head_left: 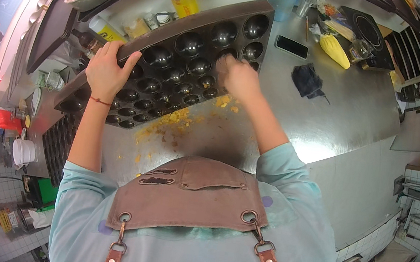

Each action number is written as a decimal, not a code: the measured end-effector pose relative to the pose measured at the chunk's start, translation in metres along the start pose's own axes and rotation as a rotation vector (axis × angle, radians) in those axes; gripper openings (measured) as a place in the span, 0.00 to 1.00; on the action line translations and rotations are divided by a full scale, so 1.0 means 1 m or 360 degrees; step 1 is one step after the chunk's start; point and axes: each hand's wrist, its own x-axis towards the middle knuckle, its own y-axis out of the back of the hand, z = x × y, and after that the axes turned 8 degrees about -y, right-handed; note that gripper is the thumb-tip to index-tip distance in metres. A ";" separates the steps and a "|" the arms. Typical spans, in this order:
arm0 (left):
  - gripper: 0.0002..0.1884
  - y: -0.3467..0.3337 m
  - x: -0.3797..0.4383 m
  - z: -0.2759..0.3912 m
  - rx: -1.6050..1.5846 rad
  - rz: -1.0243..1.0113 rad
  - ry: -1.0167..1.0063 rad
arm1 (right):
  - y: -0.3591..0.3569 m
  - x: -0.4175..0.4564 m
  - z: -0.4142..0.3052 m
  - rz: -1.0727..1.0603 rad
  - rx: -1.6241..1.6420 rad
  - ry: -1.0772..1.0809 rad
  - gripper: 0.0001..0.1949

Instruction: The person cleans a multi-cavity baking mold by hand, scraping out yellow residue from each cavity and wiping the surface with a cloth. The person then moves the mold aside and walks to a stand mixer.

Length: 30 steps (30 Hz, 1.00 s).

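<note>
A dark baking tray (189, 43) with rows of round cups is held tilted over the steel table, its cups facing me. My left hand (109, 70) grips the tray's upper rim, fingers over the edge and thumb on the cup side. My right hand (240, 77) is at a cup on the right part of the tray; its fingers are motion-blurred, and whether they hold anything is not visible. Yellow-brown crumbs (174, 119) lie on the steel table (278, 121) below the tray's lower edge. Small yellow bits cling inside some cups.
Right of the tray lie a phone (292, 47), a dark cloth (309, 81) and a yellow piping bag (334, 50), near an induction hob (362, 27). A blue jug (282, 1) and a yellow cardboard tube (185, 2) stand behind. Another cupped tray (60, 143) sits at left.
</note>
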 end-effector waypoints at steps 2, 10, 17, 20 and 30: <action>0.26 -0.003 -0.002 -0.002 0.0008 0.0017 -0.0064 | 0.007 -0.013 0.019 0.0180 0.0193 -0.0104 0.17; 0.25 -0.005 0.004 0.001 -0.0090 0.0062 -0.0124 | -0.002 -0.006 0.076 0.0811 -0.0035 0.0271 0.19; 0.27 -0.009 0.005 -0.003 -0.0003 -0.0040 -0.0022 | -0.009 -0.026 0.110 -0.0157 -0.0145 -0.0533 0.18; 0.27 -0.011 0.003 -0.005 -0.0036 0.0012 -0.0036 | -0.027 -0.032 0.104 0.0305 0.0111 -0.0234 0.20; 0.26 -0.007 0.003 -0.003 -0.0077 -0.0033 -0.0050 | -0.032 -0.005 0.094 -0.0370 -0.0439 -0.0322 0.14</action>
